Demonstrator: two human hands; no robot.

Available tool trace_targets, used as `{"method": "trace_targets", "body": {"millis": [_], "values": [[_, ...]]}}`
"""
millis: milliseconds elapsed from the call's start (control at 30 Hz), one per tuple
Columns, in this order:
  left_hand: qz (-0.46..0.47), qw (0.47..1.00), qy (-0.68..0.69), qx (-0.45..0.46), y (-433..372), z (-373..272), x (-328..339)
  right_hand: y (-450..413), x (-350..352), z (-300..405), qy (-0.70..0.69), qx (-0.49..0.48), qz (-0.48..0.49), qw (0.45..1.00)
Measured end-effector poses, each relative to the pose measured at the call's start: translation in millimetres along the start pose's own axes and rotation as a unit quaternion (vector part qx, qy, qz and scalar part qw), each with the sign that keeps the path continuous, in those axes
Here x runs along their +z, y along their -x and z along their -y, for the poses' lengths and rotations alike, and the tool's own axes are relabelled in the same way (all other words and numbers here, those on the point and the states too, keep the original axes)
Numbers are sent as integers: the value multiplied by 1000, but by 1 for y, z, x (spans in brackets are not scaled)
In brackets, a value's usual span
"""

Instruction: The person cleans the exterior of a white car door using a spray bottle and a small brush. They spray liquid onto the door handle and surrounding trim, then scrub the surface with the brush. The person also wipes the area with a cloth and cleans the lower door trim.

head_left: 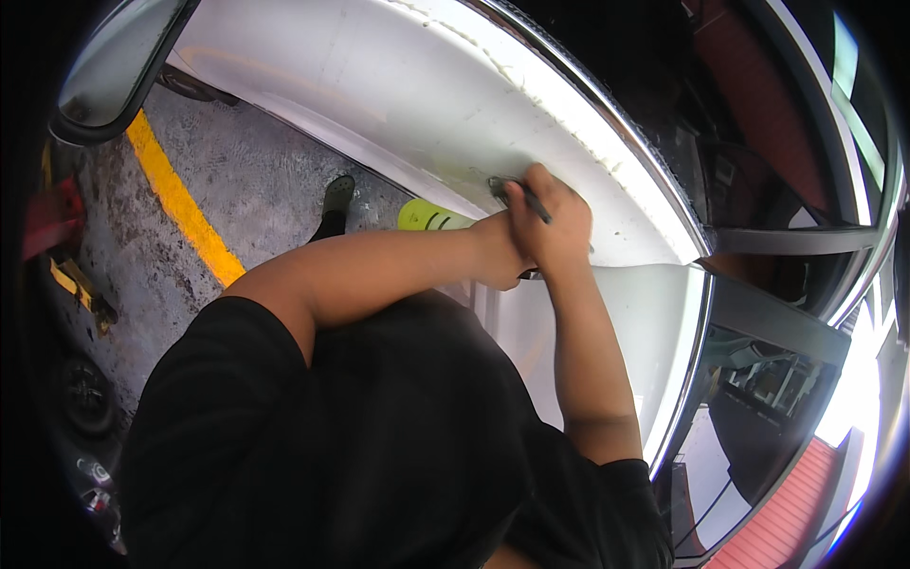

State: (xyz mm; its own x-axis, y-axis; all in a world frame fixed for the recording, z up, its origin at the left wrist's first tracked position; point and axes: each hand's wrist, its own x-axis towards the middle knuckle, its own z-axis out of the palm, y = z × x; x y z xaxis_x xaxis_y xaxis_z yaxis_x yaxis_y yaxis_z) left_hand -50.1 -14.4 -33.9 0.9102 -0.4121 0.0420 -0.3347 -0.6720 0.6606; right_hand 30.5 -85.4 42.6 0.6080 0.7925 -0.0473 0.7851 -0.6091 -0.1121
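Observation:
A white car's door panel stretches before me, with pale foam or residue along its upper edge below the chrome trim. My right hand grips a slim dark tool against the panel; its kind is unclear. A dark, wispy patch shows at the tool's far end. Beside it, my left hand is bent inward, partly under the right one. A yellow-green bottle with dark bands runs up to this hand, and appears held by its upper end; the fingers around it are hidden. A dark part, possibly the door handle, shows beneath my hands.
The side mirror juts out at the upper left. Side windows line the right. Below lies a stained concrete floor with a yellow line and my dark clog. A red object and a wheel are at the far left.

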Motion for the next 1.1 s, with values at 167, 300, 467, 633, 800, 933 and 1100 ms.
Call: {"method": "trace_targets", "body": {"millis": [167, 300, 467, 633, 800, 933, 1100], "values": [[-25, 994, 100, -33, -3, 11, 35, -2, 19, 16, -76, -31, -74, 994], [-19, 998, 50, -13, 1, 4, 15, -1, 8, 12, -24, -18, -32, 999], [-31, 998, 51, -18, 4, 4, 24, 2, 18, 12, -47, -25, -52, 997], [13, 999, 28, -20, 4, -4, -6, 0, 12, 7, -13, -31, -36, 999], [-46, 993, 103, -31, -6, 17, 54, -2, 21, 20, -40, -41, -70, 996], [-2, 999, 40, -19, 0, 0, 5, -2, 12, 11, -23, -30, -60, 998], [-16, 998, 42, -32, 5, -2, 12, 5, 18, 7, -34, -25, -84, 996]]}}
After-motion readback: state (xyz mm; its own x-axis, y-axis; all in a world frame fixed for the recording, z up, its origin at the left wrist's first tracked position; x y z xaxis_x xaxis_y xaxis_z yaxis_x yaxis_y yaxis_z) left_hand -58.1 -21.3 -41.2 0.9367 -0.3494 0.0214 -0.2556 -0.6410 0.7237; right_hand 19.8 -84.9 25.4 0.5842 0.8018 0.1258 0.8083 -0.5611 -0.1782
